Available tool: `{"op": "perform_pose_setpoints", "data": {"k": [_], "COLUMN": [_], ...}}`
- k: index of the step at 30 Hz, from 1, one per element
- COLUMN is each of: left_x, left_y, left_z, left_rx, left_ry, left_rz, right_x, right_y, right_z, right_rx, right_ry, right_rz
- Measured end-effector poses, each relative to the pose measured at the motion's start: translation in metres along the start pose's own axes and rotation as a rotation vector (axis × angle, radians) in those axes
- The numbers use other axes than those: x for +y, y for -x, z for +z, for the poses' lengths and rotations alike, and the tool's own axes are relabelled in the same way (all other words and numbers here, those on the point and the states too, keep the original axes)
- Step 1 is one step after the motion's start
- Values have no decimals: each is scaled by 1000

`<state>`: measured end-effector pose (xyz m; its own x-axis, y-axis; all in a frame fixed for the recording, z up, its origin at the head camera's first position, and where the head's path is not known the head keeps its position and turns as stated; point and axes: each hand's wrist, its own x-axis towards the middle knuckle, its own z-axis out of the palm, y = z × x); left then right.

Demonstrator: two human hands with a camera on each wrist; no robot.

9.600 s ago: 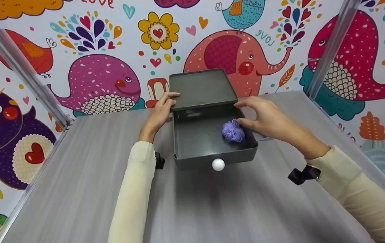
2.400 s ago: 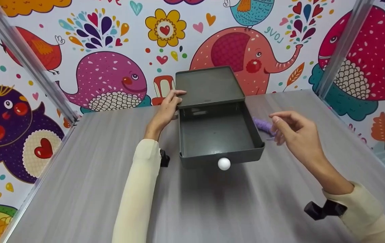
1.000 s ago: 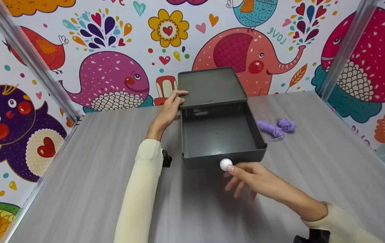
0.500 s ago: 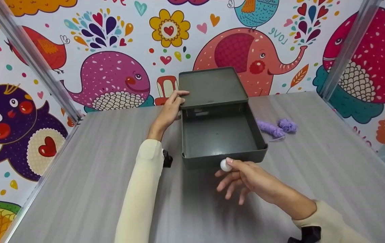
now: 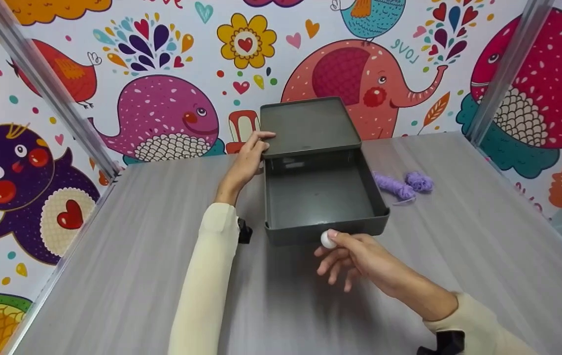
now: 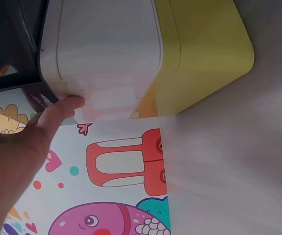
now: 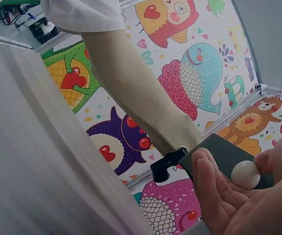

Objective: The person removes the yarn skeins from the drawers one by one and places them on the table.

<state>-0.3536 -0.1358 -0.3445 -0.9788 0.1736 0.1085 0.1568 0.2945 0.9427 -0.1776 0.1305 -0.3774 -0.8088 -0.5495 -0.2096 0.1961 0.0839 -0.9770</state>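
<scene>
A dark grey drawer [image 5: 320, 197] stands pulled out under the dark grey top of a drawer unit [image 5: 310, 125]; its inside is bare. In the left wrist view, a white section [image 6: 106, 44] and a yellow section [image 6: 204, 54] of the unit show too. My left hand [image 5: 245, 162] holds the unit's left edge, fingers over the top and thumb [image 6: 64, 107] against the side. At the drawer's front, my right hand [image 5: 365, 259] pinches the round white knob [image 5: 328, 239], thumb on top, other fingers spread loosely beneath. Purple yarn bundles [image 5: 394, 186] lie on the table right of the drawer.
The unit stands on a grey wood-grain table [image 5: 138, 246], close to the back wall panel [image 5: 246, 88] printed with cartoon animals. Metal corner posts [image 5: 49, 93] rise left and right. Black wrist cameras [image 5: 443, 341] sit at both sleeves.
The purple yarn ball has gone from the drawer to the table on the right. My right hand has moved from there to the knob and pinches it. The left hand stays on the unit.
</scene>
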Motion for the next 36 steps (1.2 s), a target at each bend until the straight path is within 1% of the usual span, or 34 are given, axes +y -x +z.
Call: {"op": "perform_pose_setpoints", "data": {"k": [7,12,21,26,31,36], "left_x": [0,0,-2,-2,-2,-1], "left_y": [1,0,0,-2,-2,-1], "left_z": [-2,-1,2,3,3,2], "left_rx": [5,11,17,12,10,-3], "left_ry": [-6,8,8,14,19,20], "left_rz": [8,16,-3,1,9,7], "right_x": [-3,-5,-9,-12,-15,-16], "right_y": [-5,-13,-26,-32,-42,-57], "right_z": [-1,-3,-7,-7,-7,-7], "right_rx": [27,64,133,186,223,310], "right_ry": [2,16,33,17,19,28], "right_rz": [1,-23,-59,-70,-70,-90]}}
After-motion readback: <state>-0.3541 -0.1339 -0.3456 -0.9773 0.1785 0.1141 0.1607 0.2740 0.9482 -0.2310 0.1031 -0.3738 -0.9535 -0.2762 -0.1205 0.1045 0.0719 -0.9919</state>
